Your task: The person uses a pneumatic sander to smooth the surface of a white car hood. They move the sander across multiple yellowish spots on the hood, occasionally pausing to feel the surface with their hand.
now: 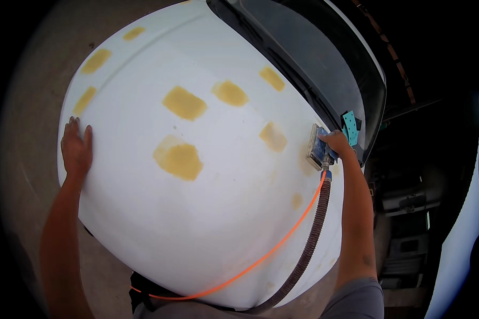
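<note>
My right hand (pixel 336 141) grips a blue air sander (pixel 319 147), its rectangular pad against the white car hood (pixel 229 196) near the windshield edge. An orange air line (pixel 275 245) and a brown ribbed hose (pixel 310 252) run from the sander back toward my body. At the hood's left edge my left hand (pixel 76 149) lies flat, fingers stretched out, just below a yellow filler patch (pixel 84 100). More yellow patches, such as a large one (pixel 181 161) in the middle, dot the hood. A paler patch (pixel 273 136) lies left of the sander.
Turquoise sanding sheets (pixel 350 127) with holes lie at the base of the dark windshield (pixel 308 48), by the wiper (pixel 287 66). Concrete floor (pixel 34 133) surrounds the car on the left. Dim shelving or equipment (pixel 407 250) stands at the right.
</note>
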`<state>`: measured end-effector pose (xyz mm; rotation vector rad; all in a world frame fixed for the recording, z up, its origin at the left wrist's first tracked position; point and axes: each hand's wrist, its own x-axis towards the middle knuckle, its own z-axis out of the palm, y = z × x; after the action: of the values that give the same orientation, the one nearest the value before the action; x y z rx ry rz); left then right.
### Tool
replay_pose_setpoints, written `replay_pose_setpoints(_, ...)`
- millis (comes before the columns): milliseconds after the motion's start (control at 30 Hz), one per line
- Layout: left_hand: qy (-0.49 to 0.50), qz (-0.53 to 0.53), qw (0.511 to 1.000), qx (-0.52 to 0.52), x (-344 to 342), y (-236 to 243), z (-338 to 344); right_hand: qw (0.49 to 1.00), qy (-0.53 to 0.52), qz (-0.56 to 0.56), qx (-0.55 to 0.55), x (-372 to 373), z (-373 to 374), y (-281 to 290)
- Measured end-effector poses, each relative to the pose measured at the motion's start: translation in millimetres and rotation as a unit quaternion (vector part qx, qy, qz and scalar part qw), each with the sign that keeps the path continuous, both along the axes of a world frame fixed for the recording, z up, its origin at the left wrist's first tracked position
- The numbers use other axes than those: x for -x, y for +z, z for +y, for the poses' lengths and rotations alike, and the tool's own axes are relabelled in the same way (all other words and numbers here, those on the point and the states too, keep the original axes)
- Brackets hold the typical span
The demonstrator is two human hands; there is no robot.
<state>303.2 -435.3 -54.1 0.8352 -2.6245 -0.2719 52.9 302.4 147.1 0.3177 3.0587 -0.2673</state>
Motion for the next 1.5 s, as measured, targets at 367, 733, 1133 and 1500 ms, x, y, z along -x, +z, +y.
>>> replay_pose_setpoints(367, -0.011, 0.024, 1.0, -0.013, 2, -4, 0, 0.999, 0.009, 0.009, -0.032, 11, 16, -1)
replay_pose_setpoints(733, 0.003, 0.002, 1.0, 0.006, -2, -1, 3, 0.998, 0.036, 0.011, -0.043, 1, -9, 1)
replay_pose_setpoints(1133, -0.017, 0.032, 0.999, -0.002, 5, -7, 1, 0.999, 0.005, -0.047, -0.022, 7, -5, 16)
replay_pose_setpoints(1500, 0.001, 0.038, 0.999, -0.002, -7, -4, 1, 0.997, -0.054, -0.03, 0.034, 17, -8, 5)
